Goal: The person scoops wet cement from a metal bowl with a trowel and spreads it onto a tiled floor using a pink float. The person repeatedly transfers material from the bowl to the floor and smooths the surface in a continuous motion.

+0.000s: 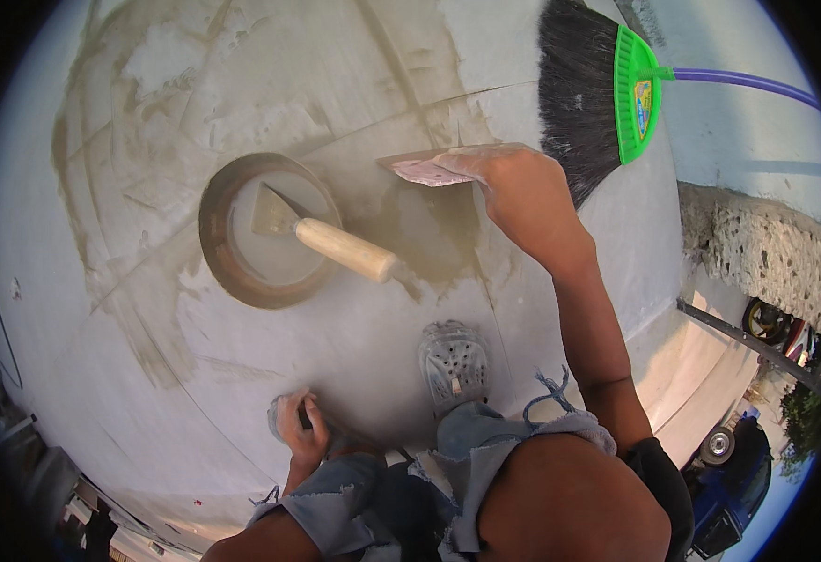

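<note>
Pale grey floor (120,459) at left, smooth, thin straight joints, no coat along its left margin; thin brown-grey slurry coat (242,94) covers much of the far left and far middle, streaky, with pale gaps. Looks partway: far area smeared over but patchy, the near strip mostly uncoated, so evening out and more covering seem left. Round pan (209,229) left of centre, stained rim, holds smooth pale slurry, so material remains. Left hand (303,426) near, low beside the legs, fingers loosely curled, nothing seen in it; can't tell if fingertips meet. Putty knife (345,249): metal blade in pan, rounded pale wood handle out over the right rim, in neither hand. Spreader (429,169) right of the pan: thin, flat, pinkish, slurry-smeared, just above or on a darker wet patch; contact unclear. Grey perforated clog (454,363) nearer. Right hand (527,192) clamped on the spreader, fingers dusted pale. Far right: broom (579,94), black bristles, green plastic head, purple handle; then rough pitted concrete (757,248).
</note>
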